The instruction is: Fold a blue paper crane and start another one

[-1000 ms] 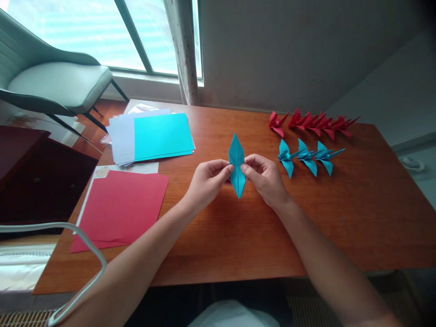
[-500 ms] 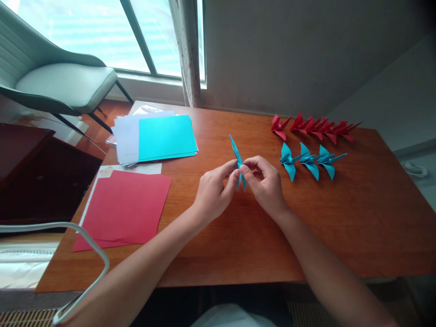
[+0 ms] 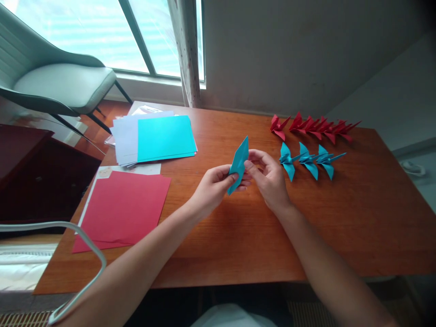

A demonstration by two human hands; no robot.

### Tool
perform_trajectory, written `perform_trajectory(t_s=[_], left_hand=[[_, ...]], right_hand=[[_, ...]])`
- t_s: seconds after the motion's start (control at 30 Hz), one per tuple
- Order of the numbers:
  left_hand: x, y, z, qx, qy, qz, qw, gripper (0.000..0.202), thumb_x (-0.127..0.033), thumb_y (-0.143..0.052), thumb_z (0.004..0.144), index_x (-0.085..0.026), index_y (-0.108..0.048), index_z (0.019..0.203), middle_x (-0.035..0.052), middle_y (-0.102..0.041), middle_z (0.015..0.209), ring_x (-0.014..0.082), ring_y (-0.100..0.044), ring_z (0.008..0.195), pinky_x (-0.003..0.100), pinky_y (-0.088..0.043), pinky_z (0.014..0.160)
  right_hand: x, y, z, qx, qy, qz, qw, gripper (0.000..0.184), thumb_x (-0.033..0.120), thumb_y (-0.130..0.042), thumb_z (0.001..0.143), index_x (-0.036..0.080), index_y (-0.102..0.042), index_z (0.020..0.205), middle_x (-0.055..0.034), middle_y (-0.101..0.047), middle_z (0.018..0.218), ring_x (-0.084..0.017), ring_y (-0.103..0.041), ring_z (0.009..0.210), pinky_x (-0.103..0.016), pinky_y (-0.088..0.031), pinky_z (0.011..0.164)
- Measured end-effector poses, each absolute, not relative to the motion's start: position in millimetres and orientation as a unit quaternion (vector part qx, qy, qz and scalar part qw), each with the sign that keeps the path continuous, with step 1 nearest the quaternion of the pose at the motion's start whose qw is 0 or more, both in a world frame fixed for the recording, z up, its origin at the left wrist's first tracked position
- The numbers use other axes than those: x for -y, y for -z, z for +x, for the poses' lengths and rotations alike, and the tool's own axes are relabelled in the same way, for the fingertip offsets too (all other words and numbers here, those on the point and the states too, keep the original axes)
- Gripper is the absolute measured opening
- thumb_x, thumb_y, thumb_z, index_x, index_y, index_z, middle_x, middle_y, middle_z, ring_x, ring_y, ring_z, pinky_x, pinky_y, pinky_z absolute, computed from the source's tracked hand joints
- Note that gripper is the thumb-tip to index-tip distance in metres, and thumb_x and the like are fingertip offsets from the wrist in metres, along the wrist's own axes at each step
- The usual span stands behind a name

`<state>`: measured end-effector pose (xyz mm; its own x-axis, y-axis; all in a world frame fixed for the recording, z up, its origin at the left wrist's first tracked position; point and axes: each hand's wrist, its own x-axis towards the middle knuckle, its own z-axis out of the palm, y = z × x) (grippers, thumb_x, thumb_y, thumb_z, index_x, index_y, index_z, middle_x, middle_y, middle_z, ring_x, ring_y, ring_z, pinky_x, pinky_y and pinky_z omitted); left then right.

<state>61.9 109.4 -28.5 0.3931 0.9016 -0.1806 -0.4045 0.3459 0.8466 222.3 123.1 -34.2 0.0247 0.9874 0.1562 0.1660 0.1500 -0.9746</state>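
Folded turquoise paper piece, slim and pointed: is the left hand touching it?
Touching. The head view shows the left hand with its thumb across the front of the folded turquoise paper piece and fingers behind it.

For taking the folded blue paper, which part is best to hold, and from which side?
Probably pinch the folded blue paper by its upper tip, coming from the far side: that narrow end sticks out uncovered, while the left hand holds the lower part and the right hand is at the right edge.

texts: none legible | labels, brands: none legible | numbers: none readable | signs: none readable
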Motion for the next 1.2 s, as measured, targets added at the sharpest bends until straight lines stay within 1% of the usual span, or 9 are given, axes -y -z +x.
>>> perform_trajectory(t_s=[0.1,0.2,0.33,0.43,0.6,0.73,0.87,1.03,1.2], left_hand=[[-107.0,29.4,62.4,-0.327,-0.408,0.357,0.774,0.034,-0.038,-0.08,0.08,-0.011,-0.076,0.101,0.0109,-0.077,0.091,0.0224,-0.074,0.084,0.038,-0.058,0.087],[-105.3,31.5,63.9,-0.328,-0.402,0.348,0.781,0.036,-0.042,-0.075,0.084,-0.01,-0.076,0.102,0.0114,-0.077,0.09,0.0228,-0.074,0.085,0.038,-0.058,0.086],[-105.1,32.4,64.3,-0.328,-0.404,0.344,0.781,0.034,-0.041,-0.075,0.085,-0.011,-0.076,0.101,0.0106,-0.077,0.089,0.023,-0.074,0.085,0.038,-0.059,0.085],[-106.3,32.1,63.0,-0.33,-0.415,0.34,0.777,0.031,-0.039,-0.075,0.084,-0.012,-0.076,0.099,0.0099,-0.077,0.091,0.0223,-0.074,0.085,0.038,-0.059,0.088],[-108.3,32.6,60.0,-0.328,-0.417,0.335,0.779,0.032,-0.04,-0.073,0.085,-0.012,-0.076,0.099,0.0108,-0.078,0.092,0.0248,-0.074,0.088,0.039,-0.059,0.087],[-109.8,32.1,58.5,-0.336,-0.415,0.33,0.778,0.032,-0.039,-0.074,0.082,-0.011,-0.076,0.097,0.0107,-0.077,0.085,0.0262,-0.075,0.085,0.04,-0.058,0.086],[-110.7,29.7,58.2,-0.328,-0.421,0.321,0.782,0.03,-0.037,-0.075,0.081,-0.011,-0.077,0.097,0.0093,-0.076,0.082,0.0238,-0.074,0.078,0.039,-0.058,0.084],[-108.5,24.5,59.4,-0.327,-0.435,0.285,0.789,0.027,-0.034,-0.077,0.078,-0.012,-0.077,0.093,0.0067,-0.074,0.078,0.0185,-0.07,0.072,0.035,-0.058,0.078],[-106.8,21.2,61.0,-0.336,-0.433,0.257,0.796,0.024,-0.031,-0.08,0.074,-0.012,-0.076,0.089,0.0049,-0.072,0.076,0.0155,-0.067,0.069,0.031,-0.057,0.075]], right_hand=[[-124.4,35.8,221.5,0.537,-0.494,-0.47,0.497,0.027,0.045,-0.072,0.086,0.023,-0.071,0.101,-0.0034,-0.076,0.097,-0.019,-0.071,0.088,-0.033,-0.059,0.079],[-122.6,35.8,219.3,0.515,-0.522,-0.45,0.51,0.023,0.042,-0.074,0.084,0.022,-0.074,0.093,-0.0028,-0.078,0.091,-0.019,-0.073,0.083,-0.034,-0.061,0.078],[-120.1,32.4,218.7,0.51,-0.532,-0.437,0.516,0.017,0.037,-0.075,0.084,0.023,-0.075,0.093,-0.0024,-0.079,0.091,-0.019,-0.074,0.082,-0.034,-0.062,0.077],[-120.6,29.3,221.5,0.514,-0.563,-0.42,0.492,0.019,0.034,-0.077,0.083,0.023,-0.074,0.099,-0.0025,-0.079,0.095,-0.02,-0.075,0.086,-0.034,-0.063,0.076],[-123.9,31.3,226.1,0.542,-0.575,-0.4,0.464,0.019,0.029,-0.076,0.084,0.025,-0.075,0.103,-0.0025,-0.079,0.103,-0.021,-0.075,0.096,-0.036,-0.062,0.087],[-123.2,36.8,226.1,0.57,-0.538,-0.405,0.471,0.017,0.029,-0.075,0.086,0.026,-0.076,0.102,-0.002,-0.079,0.106,-0.021,-0.075,0.097,-0.038,-0.062,0.089],[-121.3,37.7,227.7,0.618,-0.466,-0.419,0.474,0.017,0.027,-0.071,0.089,0.028,-0.078,0.104,-0.0021,-0.079,0.107,-0.023,-0.074,0.101,-0.04,-0.06,0.091],[-121.6,32.2,231.5,0.736,-0.337,-0.342,0.478,0.028,0.014,-0.061,0.092,0.031,-0.077,0.108,-0.0017,-0.078,0.114,-0.022,-0.072,0.107,-0.042,-0.058,0.096],[-122.3,30.9,234.8,0.818,-0.202,-0.291,0.453,0.038,0.006,-0.061,0.09,0.03,-0.074,0.116,-0.0037,-0.077,0.118,-0.024,-0.07,0.114,-0.044,-0.057,0.099]])
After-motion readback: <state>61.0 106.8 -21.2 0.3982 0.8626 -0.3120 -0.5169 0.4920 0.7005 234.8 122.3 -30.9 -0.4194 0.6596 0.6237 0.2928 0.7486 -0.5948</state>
